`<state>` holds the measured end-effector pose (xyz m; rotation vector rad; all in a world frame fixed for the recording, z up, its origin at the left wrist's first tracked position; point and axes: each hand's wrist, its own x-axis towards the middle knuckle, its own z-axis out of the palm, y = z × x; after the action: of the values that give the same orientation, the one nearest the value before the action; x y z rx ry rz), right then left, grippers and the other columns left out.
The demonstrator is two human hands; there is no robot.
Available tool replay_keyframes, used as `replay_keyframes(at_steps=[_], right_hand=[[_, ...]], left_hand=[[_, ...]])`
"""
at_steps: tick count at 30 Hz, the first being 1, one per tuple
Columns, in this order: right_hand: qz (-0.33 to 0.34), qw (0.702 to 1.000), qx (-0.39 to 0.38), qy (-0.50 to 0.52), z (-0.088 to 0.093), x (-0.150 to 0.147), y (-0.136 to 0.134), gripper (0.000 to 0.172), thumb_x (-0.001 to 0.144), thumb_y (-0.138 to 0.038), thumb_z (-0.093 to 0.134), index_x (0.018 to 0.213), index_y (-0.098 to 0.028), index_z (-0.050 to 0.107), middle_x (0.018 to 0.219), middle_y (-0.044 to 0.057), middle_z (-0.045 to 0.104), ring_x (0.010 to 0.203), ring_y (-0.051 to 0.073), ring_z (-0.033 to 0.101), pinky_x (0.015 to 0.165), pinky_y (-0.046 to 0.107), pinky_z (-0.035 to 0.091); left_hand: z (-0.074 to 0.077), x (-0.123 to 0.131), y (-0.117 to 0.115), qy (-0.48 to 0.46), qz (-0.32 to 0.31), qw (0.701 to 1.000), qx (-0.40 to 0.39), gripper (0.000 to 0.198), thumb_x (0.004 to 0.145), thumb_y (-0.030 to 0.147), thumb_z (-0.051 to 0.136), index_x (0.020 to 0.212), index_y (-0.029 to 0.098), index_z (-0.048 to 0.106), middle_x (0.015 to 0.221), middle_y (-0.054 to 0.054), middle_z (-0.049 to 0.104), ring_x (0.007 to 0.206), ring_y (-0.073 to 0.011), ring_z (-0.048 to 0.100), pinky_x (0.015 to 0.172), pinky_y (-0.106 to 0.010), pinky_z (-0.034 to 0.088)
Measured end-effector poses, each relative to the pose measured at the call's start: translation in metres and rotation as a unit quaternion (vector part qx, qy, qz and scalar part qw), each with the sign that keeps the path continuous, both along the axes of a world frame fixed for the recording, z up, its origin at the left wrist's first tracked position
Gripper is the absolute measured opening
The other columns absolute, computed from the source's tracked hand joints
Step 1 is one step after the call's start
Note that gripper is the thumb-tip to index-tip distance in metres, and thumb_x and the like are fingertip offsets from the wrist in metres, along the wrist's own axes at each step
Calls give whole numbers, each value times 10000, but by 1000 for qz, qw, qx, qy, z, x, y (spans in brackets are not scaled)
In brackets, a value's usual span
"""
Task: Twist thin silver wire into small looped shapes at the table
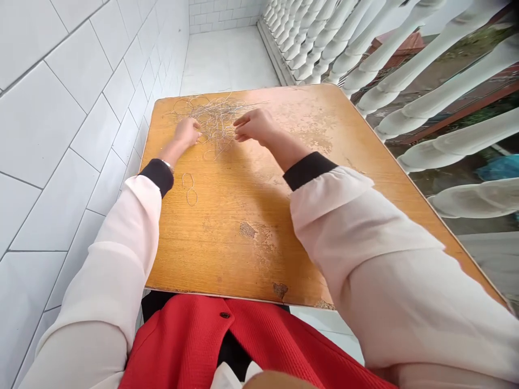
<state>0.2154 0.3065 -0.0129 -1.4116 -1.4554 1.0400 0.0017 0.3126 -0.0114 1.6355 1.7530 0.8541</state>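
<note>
Work surface: a wood-grain table [194,254], its top scuffed, with dark chipped patches [247,230] toward my edge and a broad paler worn area on the right half. White tiled wall [81,86] ran along the left, close to the table; a row of white balusters [446,146] stood on the right, and pale floor [231,54] lay beyond the far edge. The tangled wires [221,111] lay in a loose heap at the far left part of the tabletop, between my two hands. A separate looped wire [191,195] lay nearer me, apart from the heap. My left hand [187,132] was at the heap's left side, thumb and fingertips close together at a strand; I could not tell whether they gripped it. My right hand [256,126] was at the right side, fingers bent and slightly parted from the thumb; whether a strand ran between them could not be made out. Individual wires crossed too finely to count or trace, and their ends were mostly lost in the tangle. Both pale sleeves [397,281] and my red garment [182,335] were cut off by the frame. Past the balusters, a blue object [500,167] showed only in part, unidentified.
</note>
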Motion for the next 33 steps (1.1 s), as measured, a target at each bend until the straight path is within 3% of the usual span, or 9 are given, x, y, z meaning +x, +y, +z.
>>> replay_keyframes(at_steps=[4,8,12,14,18,20,24,29,33], right_hand=[[74,972,99,-197,3,12,-16,227,749,16,702,729,-209,724,652,19,641,664,161,589,803,379,544],[203,918,186,-287,-1,-15,-28,193,716,-56,716,772,-238,747,885,44,717,931,224,634,922,369,458],[207,867,190,-412,-5,-44,-32,170,751,-45,626,690,-203,637,938,68,699,996,263,631,885,387,420],[185,867,180,-425,-1,-48,-35,234,783,-35,594,624,-199,541,915,79,682,951,261,621,845,395,417],[62,923,228,-303,28,-33,-45,290,840,-77,588,619,-228,477,879,77,677,935,254,591,862,418,428],[-19,944,246,-221,48,-24,-49,288,853,-125,632,630,-247,497,837,65,685,910,236,594,886,415,450],[-64,983,172,-30,79,-20,-51,270,883,-228,682,661,-272,535,638,30,635,743,205,629,720,384,525],[-86,989,79,93,85,-34,-59,340,851,-39,627,596,-230,509,601,15,612,564,139,603,632,327,551],[-57,989,54,127,79,-36,-75,310,867,-52,607,611,-201,518,655,15,638,531,90,578,600,275,534]], left_hand=[[15,-23,-24,-33,3,998,53,84,872,106,606,887,166,662,801,-41,673,700,-116,632,675,-239,511],[20,-28,-51,14,-47,998,33,70,846,137,644,790,175,662,702,-39,646,663,-140,625,699,-289,527],[12,-19,-66,57,-90,994,-2,74,826,131,680,772,179,661,630,-20,612,623,-150,616,735,-341,534],[10,-15,-70,55,-94,994,-9,81,821,115,689,772,171,656,621,-17,605,618,-150,614,734,-343,530],[25,-5,-83,-27,-94,995,25,23,866,133,663,878,145,679,804,-48,688,734,-136,652,715,-278,527],[39,3,-91,-104,-110,986,63,115,923,170,618,1014,142,683,972,-67,724,853,-134,679,712,-236,521],[60,25,-98,-183,-136,968,104,189,950,220,631,1132,186,671,1106,-43,728,1098,-175,688,809,-230,532],[60,50,-83,-213,-132,955,160,231,888,208,718,1113,218,668,1137,-17,719,1198,-206,669,917,-282,535],[52,57,-76,-233,-65,950,196,164,931,165,638,1090,206,626,1103,-22,710,1116,-164,693,916,-293,543]])
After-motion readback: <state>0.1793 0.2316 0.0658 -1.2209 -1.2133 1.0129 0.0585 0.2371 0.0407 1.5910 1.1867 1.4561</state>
